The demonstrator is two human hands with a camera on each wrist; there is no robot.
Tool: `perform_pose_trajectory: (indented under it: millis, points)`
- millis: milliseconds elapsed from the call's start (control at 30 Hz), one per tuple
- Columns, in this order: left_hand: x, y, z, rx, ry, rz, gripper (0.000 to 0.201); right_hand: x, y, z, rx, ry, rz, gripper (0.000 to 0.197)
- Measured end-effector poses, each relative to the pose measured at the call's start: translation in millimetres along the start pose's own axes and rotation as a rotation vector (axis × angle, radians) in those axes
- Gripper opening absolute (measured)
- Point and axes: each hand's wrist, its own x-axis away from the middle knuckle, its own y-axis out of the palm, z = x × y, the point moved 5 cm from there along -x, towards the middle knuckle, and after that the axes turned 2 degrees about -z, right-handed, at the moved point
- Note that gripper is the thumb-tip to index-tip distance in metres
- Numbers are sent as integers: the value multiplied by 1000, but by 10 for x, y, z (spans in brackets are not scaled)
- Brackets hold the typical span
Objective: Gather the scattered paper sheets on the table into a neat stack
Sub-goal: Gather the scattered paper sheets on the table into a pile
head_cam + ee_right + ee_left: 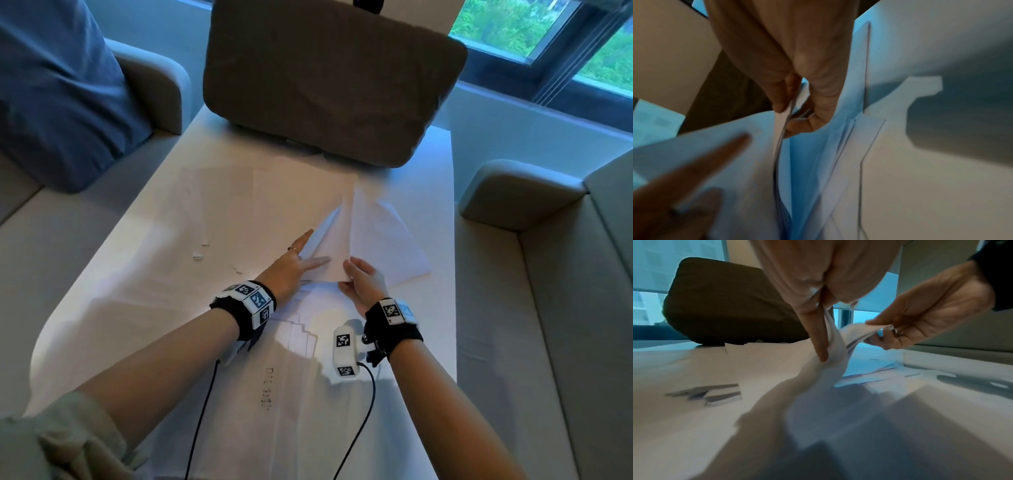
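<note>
White paper sheets lie scattered over the white table [113, 308]. My right hand [346, 274] pinches the near corner of a small bundle of sheets [337, 246], lifted and bent upward; the right wrist view shows thumb and fingers [813, 120] clamping its edges [785, 123]. My left hand [317, 247] lies with straight, spread fingers against the bundle's left side, one fingertip [823, 356] touching the curved paper [836, 353]. More sheets lie to the right [387, 240], fanned at the back [260, 192] and under my wrists [298, 335].
A big brown cushion [325, 78] stands on the table's far end, over some sheets. Small paper scraps [198, 254] lie left of my hands. Beige sofa arms [513, 195] flank the table; a blue pillow [58, 96] sits at the left.
</note>
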Motion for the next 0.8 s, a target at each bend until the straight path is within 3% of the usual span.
perform_pose_trajectory:
  millis: [67, 100, 200, 267, 367, 433, 533, 667, 800]
  points:
    - [-8, -30, 13, 74, -20, 52, 45, 59, 27, -44, -83, -17, -68, 12]
    - [-10, -37, 15, 94, -51, 51, 39, 83, 41, -59, -86, -24, -97, 13]
    - [-10, -37, 26, 39, -138, -36, 60, 117, 103, -96, -70, -51, -191, 14]
    - [-16, -93, 65, 36, -132, -6, 63, 127, 131, -114, -65, -61, -214, 16]
    - [-48, -187, 130, 61, -80, 116, 28, 110, 127, -92, -53, -40, -178, 17]
    - [-62, -299, 95, 95, -129, 222, 14, 99, 92, -66, -25, -10, -117, 15]
    - [-46, -493, 28, 110, -192, 344, 16, 59, -1, -16, 55, 34, -16, 5]
    - [-20, -805, 106, 69, -138, 488, 27, -38, -42, 54, 112, 146, 29, 39]
    - [62, -1201, 227, -16, -50, 678, 23, -68, -32, 31, 229, 130, 73, 31]
